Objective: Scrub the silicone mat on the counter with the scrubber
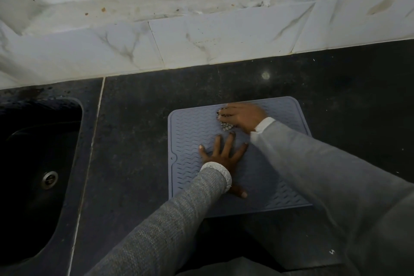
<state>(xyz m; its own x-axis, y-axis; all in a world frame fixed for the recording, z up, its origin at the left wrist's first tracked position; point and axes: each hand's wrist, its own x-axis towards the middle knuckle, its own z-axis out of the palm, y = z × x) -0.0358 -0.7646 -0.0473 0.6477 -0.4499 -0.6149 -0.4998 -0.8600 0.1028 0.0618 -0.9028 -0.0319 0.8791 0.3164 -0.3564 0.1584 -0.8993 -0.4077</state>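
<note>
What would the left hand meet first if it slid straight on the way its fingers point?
Probably the scrubber held by the right hand, just beyond the left hand fingertips, which lie flat on the mat. The gap looks small.

The picture is dim and grainy, brightest on the tiled wall (224,38) at top. The sink (33,163) is nearly black. The right hand (243,117) is motion-blurred; straight lines bend at the edges.

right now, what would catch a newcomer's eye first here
Two hands on a blue-grey silicone mat on the dark counter: the left hand presses flat with spread fingers, the right hand grips a scrubber near the mat's far edge. A dark sink sits at left.
</note>
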